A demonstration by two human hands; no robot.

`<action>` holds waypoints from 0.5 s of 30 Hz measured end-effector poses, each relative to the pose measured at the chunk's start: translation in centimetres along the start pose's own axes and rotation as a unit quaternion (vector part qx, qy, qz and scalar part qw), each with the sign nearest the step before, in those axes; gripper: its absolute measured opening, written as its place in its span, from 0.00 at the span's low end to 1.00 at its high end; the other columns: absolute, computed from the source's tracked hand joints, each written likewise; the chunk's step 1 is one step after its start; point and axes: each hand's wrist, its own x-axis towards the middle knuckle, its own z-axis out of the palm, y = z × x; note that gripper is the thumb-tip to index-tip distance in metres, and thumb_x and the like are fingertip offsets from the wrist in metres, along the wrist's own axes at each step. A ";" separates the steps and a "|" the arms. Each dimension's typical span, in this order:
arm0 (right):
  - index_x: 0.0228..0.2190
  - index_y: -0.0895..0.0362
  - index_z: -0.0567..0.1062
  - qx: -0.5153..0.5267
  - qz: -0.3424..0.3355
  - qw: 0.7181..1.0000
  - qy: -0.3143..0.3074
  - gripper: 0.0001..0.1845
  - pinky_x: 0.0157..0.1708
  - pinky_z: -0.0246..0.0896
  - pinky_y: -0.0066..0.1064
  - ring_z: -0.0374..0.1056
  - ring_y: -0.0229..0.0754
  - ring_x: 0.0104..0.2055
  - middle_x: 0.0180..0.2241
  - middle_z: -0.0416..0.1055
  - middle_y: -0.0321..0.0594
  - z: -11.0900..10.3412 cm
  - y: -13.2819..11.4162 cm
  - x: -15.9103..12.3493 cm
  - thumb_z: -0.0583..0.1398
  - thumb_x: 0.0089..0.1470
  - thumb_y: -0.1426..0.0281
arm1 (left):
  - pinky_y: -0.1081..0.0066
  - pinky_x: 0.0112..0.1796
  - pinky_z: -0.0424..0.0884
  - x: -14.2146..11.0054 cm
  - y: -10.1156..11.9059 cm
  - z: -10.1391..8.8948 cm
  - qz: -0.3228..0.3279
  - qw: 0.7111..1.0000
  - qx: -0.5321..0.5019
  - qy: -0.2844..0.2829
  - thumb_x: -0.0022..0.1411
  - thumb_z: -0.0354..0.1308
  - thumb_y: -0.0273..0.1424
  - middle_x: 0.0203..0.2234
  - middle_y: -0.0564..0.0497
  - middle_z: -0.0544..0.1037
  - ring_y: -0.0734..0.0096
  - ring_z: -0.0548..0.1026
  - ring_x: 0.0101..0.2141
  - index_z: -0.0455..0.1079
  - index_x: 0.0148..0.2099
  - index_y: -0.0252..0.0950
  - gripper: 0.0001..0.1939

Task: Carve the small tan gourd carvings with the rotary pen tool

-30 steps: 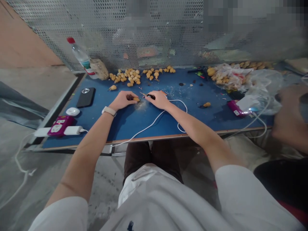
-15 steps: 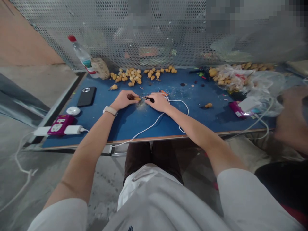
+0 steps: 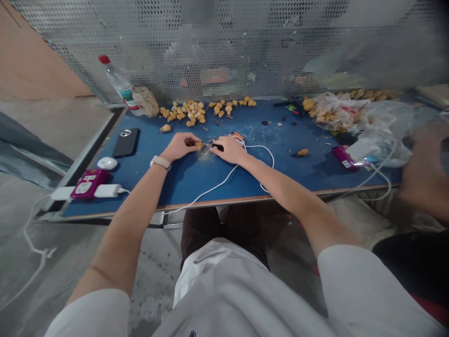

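In the head view, the person's left hand (image 3: pixel 178 146) is pinched around a small gourd (image 3: pixel 199 144) at mid-frame above the counter (image 3: pixel 189 180), its exposed end pointing right. The right hand (image 3: pixel 230 150), just beside it, is closed on a dark-handled tool (image 3: pixel 218 147) aimed left at that end; whether they touch is unclear. At upper right, a clear plastic bag (image 3: pixel 389 119) appears to hold more gourds (image 3: pixel 322 115); at upper left leans a red-capped bottle (image 3: pixel 117 83), its contents indistinct.

The left arm (image 3: pixel 117 234) and right arm (image 3: pixel 293 194) stretch forward, slanting inward toward each other. The left hand (image 3: pixel 178 146) curls in a firm pinch; the right hand (image 3: pixel 228 149), also curled in a grip, faces it, near but apart.
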 end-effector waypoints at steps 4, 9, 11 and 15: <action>0.63 0.58 0.93 -0.005 0.001 1.000 0.004 0.23 0.66 0.72 0.48 0.82 0.62 0.61 0.56 0.89 0.56 0.0 0.1 0.0 0.63 0.88 0.57 | 0.52 0.54 0.88 0.0 -0.3 0.0 0.001 1.000 0.003 -0.001 0.53 0.94 0.46 0.42 0.41 0.93 0.56 0.87 0.41 0.93 0.48 0.35 0.28; 0.58 0.56 0.94 -0.005 0.001 1.000 0.002 0.23 0.65 0.72 0.49 0.81 0.61 0.59 0.53 0.89 0.55 0.0 0.3 0.0 0.63 0.88 0.55 | 0.50 0.55 0.88 0.1 -0.4 0.1 0.006 1.000 -0.001 0.001 0.53 0.93 0.48 0.42 0.41 0.93 0.56 0.87 0.41 0.93 0.48 0.37 0.28; 0.58 0.56 0.94 -0.005 0.001 1.000 0.003 0.22 0.66 0.72 0.50 0.82 0.62 0.60 0.54 0.90 0.55 0.0 0.4 0.0 0.62 0.87 0.57 | 0.49 0.56 0.89 0.0 -0.2 0.1 0.007 1.000 0.000 0.001 0.53 0.94 0.49 0.42 0.41 0.93 0.54 0.87 0.42 0.92 0.47 0.37 0.29; 0.62 0.60 0.93 -0.004 0.001 1.000 -0.003 0.24 0.69 0.72 0.51 0.83 0.63 0.62 0.57 0.90 0.58 0.0 0.5 0.0 0.63 0.87 0.58 | 0.47 0.59 0.90 -0.1 0.2 0.1 0.002 1.000 0.006 -0.001 0.54 0.95 0.49 0.44 0.40 0.93 0.51 0.89 0.46 0.92 0.48 0.36 0.30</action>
